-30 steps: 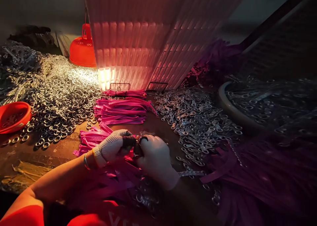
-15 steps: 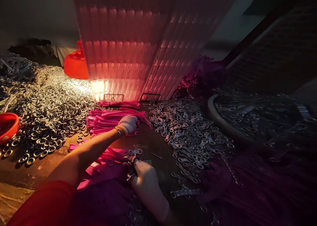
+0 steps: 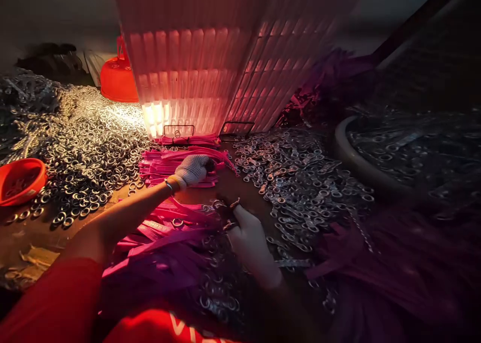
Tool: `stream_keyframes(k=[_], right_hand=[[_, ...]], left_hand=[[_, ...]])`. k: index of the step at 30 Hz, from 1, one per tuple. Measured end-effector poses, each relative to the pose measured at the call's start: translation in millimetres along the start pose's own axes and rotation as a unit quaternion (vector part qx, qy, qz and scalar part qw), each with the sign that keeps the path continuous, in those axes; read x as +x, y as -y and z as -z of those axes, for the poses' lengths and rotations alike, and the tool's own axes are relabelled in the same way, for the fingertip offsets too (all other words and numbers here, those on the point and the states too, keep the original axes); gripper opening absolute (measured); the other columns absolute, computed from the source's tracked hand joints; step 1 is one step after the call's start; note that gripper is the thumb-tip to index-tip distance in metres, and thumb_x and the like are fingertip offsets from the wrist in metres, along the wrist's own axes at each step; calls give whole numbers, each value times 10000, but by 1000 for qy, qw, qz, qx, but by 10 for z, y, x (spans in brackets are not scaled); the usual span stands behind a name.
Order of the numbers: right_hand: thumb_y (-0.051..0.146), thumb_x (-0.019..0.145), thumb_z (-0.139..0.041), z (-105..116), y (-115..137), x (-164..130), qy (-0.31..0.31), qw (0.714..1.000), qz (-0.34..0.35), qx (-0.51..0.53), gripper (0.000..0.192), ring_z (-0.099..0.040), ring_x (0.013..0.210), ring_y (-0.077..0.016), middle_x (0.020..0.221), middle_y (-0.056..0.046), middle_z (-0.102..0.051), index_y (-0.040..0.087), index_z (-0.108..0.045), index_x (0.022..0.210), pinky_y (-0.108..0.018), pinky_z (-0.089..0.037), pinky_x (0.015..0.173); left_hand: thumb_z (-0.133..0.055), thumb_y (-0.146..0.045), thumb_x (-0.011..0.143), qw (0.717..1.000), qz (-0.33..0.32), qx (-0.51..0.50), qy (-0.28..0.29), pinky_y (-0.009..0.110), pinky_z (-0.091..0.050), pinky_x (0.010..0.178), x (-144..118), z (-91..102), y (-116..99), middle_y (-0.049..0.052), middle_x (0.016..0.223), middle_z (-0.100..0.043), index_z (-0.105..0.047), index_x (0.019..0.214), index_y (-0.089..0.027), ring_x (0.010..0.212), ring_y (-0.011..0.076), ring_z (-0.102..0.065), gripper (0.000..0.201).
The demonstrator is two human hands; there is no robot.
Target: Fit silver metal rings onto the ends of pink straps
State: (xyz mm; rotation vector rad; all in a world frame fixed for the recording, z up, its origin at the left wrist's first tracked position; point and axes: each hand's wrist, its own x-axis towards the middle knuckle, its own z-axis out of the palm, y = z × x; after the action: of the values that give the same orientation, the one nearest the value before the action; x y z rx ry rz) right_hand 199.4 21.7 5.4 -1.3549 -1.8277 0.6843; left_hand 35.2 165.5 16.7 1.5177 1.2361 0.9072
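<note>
My left hand (image 3: pixel 191 170), in a knitted white glove with a dark-covered tip, lies over the right ends of a stack of pink straps (image 3: pixel 160 163). Its fingers are curled down; what is between them is hidden. My right hand (image 3: pixel 251 240) hovers low over the table, right of a second, looser pile of pink straps (image 3: pixel 154 238). Dark wraps bound with thin ties cover its thumb and finger. Shadow and blur hide whether they grip anything. Silver ring-ended metal pieces (image 3: pixel 208 208) lie close to its fingertips, on the straps.
Loose metal rings (image 3: pixel 101 162) heap up at left, beside a red bowl (image 3: pixel 37 188) and under a red lamp (image 3: pixel 119 80). Clear ribbed panels (image 3: pixel 188 87) stand behind. Metal links (image 3: pixel 300 183) spread at right, near a large round rim (image 3: pixel 355 157) and dark purple straps (image 3: pixel 406 263).
The view has tilted down and shifted left, bringing more of the red shirt into sight. My right hand has moved right, away from the metal pieces. My left hand stays on the stack.
</note>
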Motion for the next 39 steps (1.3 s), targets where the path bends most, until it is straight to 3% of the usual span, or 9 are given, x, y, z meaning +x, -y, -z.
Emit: stream_keyframes(k=[2, 5, 9, 13, 17, 27, 30, 33, 39], right_hand=[[110, 799, -444, 53, 46, 49, -26, 999, 18, -18, 461, -638, 975, -235, 1079, -89, -723, 203, -660, 1195, -343, -483, 839], [88, 771, -442, 34, 135, 83, -9, 997, 40, -69, 373, -614, 832, -212, 905, -73, -708, 186, -690, 1031, -308, -457, 749], [65, 742, -442, -100, 246, 103, 11, 986, 60, -157, 313, -568, 750, -199, 803, -70, -664, 176, -677, 916, -287, -389, 680], [61, 727, -456, -163, 319, 141, 10, 964, 31, -265, 258, -557, 728, -205, 822, -95, -668, 162, -664, 842, -307, -330, 644], [52, 718, -463, -108, 398, 171, -6, 948, 36, -317, 263, -548, 730, -211, 843, -102, -669, 161, -661, 853, -322, -300, 634], [62, 733, -520, -65, 513, 114, 27, 919, 83, -385, 183, -518, 700, -206, 826, -118, -647, 147, -658, 817, -344, -248, 619], [75, 750, -522, -75, 482, 69, 35, 912, 111, -393, 156, -517, 698, -213, 831, -133, -647, 144, -656, 793, -352, -250, 621], [73, 744, -520, -105, 450, 44, 40, 913, 101, -392, 167, -534, 718, -222, 848, -139, -656, 142, -659, 806, -353, -262, 622], [39, 748, -507, -68, 507, 27, 89, 928, 50, -359, 245, -599, 842, -239, 986, -145, -677, 138, -651, 920, -331, -357, 694]], left_hand=[[-626, -182, 850, 1000, -12, 7, 25, 197, -324, 523, -277, 104, -82, -16, 650, -589, -699, 861, -95, 549, 68, -478, 115], [-592, -321, 891, 997, -20, -6, 68, 198, -304, 450, -720, 221, -162, -26, 601, -573, -689, 923, -113, 426, 52, -429, 232], [-665, -377, 836, 999, -12, 8, 30, 202, -327, 426, -1075, 303, -143, -7, 601, -609, -704, 858, -132, 413, 57, -446, 248], [-687, -413, 817, 997, 24, -66, 27, 203, -289, 396, -1147, 301, -74, -42, 448, -511, -693, 828, -148, 374, 70, -413, 266], [-678, -425, 823, 992, 18, -125, 25, 197, -249, 374, -1173, 261, -124, -51, 431, -500, -681, 888, -156, 352, 64, -374, 277], [-603, -365, 861, 994, 54, -49, 81, 214, -251, 399, -1300, 258, -286, -36, 485, -484, -590, 715, -178, 373, 67, -380, 238], [-573, -287, 869, 993, -27, 68, 88, 225, -298, 482, -1331, 243, -263, -6, 549, -550, -613, 701, -173, 474, 93, -441, 207], [-596, -220, 843, 974, -127, 173, 73, 236, -337, 583, -1349, 192, -192, 29, 676, -636, -644, 717, -167, 603, 120, -490, 145], [-573, -268, 878, 986, -86, 110, 95, 226, -338, 579, -1392, 188, -99, 8, 631, -605, -639, 691, -163, 595, 123, -473, 225]])
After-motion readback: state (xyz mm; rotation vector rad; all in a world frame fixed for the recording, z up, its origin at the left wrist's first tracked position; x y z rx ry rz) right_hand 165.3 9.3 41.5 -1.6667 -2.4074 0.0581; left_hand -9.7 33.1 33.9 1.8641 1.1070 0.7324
